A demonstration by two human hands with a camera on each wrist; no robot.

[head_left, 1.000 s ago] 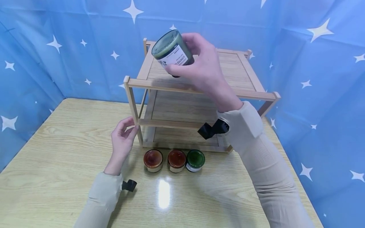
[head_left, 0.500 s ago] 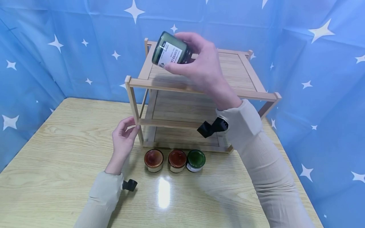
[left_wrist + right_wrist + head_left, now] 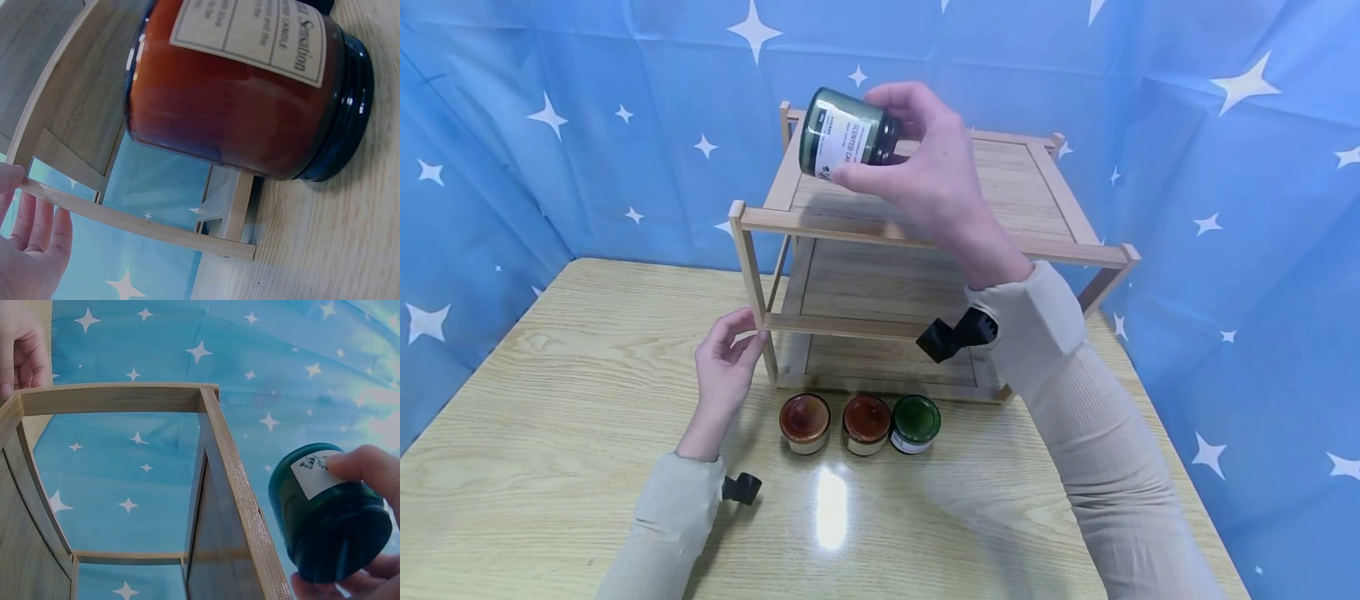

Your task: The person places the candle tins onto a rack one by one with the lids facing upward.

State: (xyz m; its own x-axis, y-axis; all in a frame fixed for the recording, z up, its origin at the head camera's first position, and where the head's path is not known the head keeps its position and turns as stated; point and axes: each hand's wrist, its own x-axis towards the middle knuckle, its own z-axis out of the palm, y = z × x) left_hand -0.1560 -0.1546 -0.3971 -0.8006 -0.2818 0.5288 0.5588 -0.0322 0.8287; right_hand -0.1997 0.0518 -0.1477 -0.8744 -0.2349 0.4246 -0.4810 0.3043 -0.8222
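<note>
My right hand [image 3: 936, 167] holds a green scented candle jar [image 3: 838, 137] above the upper shelf, thumb on its white label. The jar lies tilted on its side, its dark ringed end towards the palm. In the right wrist view that dark end of the candle jar [image 3: 340, 544] points down, beside the shelf edge. My left hand [image 3: 724, 358] pinches the front left post of the wooden rack [image 3: 747, 267] between thumb and fingers, also seen in the left wrist view, where the fingers [image 3: 40, 225] curl at the post.
Before the rack stand an amber candle jar [image 3: 805, 421], a redder jar [image 3: 866, 421] and a green jar [image 3: 915, 421], the last two close together. The amber jar [image 3: 225, 106] looms large in the left wrist view. A blue star-patterned curtain [image 3: 647, 125] hangs behind the wooden table [image 3: 550, 400].
My right hand has turned the green candle jar further onto its side, so its round pale end has swung out of sight and the label faces the head camera. My left hand stays at the post.
</note>
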